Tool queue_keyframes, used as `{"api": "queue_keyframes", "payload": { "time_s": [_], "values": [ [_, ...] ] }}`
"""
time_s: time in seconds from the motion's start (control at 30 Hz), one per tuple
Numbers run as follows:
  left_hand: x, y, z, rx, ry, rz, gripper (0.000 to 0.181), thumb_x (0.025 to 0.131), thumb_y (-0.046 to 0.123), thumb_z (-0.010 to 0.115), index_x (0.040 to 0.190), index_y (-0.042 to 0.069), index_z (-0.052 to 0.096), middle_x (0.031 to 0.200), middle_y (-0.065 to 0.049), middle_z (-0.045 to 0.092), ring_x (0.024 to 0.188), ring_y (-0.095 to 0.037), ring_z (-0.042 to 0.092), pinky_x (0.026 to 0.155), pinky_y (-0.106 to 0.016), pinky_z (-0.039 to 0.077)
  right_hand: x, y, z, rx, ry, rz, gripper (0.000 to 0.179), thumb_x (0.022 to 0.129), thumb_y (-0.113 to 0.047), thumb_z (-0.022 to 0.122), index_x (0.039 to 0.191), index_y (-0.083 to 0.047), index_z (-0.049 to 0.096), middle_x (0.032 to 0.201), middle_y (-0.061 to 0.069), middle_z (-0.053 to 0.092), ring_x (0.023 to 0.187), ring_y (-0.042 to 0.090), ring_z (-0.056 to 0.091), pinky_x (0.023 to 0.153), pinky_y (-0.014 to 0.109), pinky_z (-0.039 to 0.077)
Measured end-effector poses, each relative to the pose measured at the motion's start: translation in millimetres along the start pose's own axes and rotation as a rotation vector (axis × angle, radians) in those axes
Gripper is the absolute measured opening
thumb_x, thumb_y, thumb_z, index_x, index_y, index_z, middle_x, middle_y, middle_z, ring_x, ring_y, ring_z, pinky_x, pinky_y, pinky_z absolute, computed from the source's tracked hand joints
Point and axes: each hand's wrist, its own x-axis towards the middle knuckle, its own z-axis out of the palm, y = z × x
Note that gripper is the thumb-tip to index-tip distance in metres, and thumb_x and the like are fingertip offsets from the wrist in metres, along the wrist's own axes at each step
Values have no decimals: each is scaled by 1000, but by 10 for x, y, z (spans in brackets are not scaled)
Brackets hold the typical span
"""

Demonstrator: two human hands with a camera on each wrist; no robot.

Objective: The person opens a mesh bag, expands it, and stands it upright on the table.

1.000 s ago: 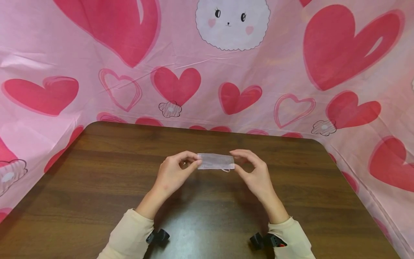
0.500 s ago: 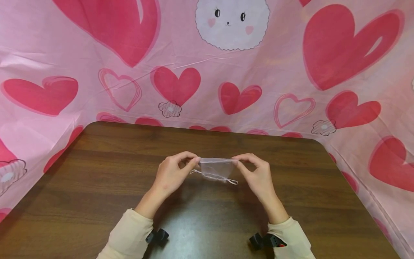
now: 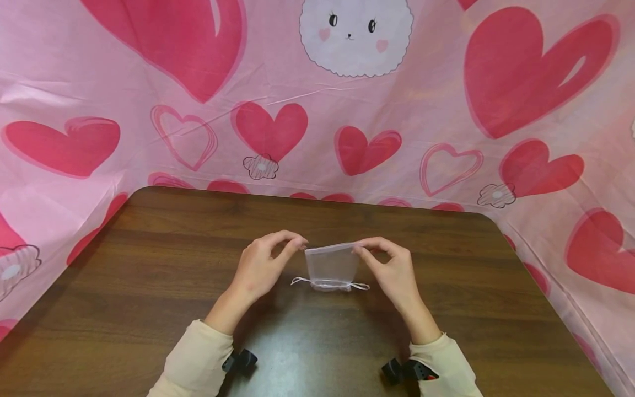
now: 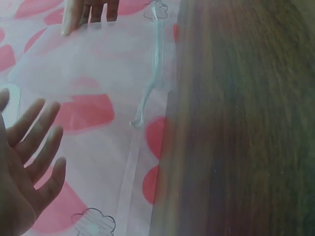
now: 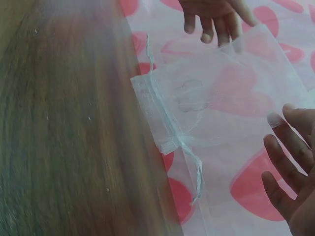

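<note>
A small sheer white drawstring pouch hangs between my hands, its drawstring end down and a cord loop sticking out at each side. My right hand pinches its upper right corner between thumb and index finger. At the upper left corner, my left hand has its thumb and index tips together, just above and beside the fabric. The left wrist view shows the other fingers of the left hand spread and relaxed. In the right wrist view the flat pouch stretches between both hands, with the right fingers loosely fanned.
A dark brown wooden table lies under both hands. Behind it and along its sides hangs a pink sheet printed with red hearts. Black wrist cameras sit at both cream sleeves.
The pouch has turned from lying nearly level to hanging down, its drawstring end swinging lower. Its top left corner has dropped slightly away from my left fingertips; the right hand keeps its pinch.
</note>
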Motion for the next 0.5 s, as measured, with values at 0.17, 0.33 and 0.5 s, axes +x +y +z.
{"api": "queue_keyframes", "payload": {
  "time_s": [0.17,0.33,0.5],
  "values": [
    [-25,8,19,-18,-29,81,19,97,40,63,107,29,74,102,14,71,86,-6,62,72,-40,50,-14,57,48,12,-28,15,5,84,5,75,88,5,73,83,15,72,76,6,60,72,20,46],
    [-35,23,52,0,-40,133,20,90,36,73,108,28,75,100,13,71,80,-12,60,67,-35,48,-24,259,100,43,-40,33,6,84,-1,77,90,-1,75,82,9,73,75,7,61,72,20,46],
    [-24,28,93,-6,15,204,14,86,28,79,99,21,79,92,13,72,82,-9,62,66,-33,48,-52,298,116,84,-76,8,6,86,-9,77,91,-7,76,81,2,73,77,11,63,74,21,47]
  ]
}}
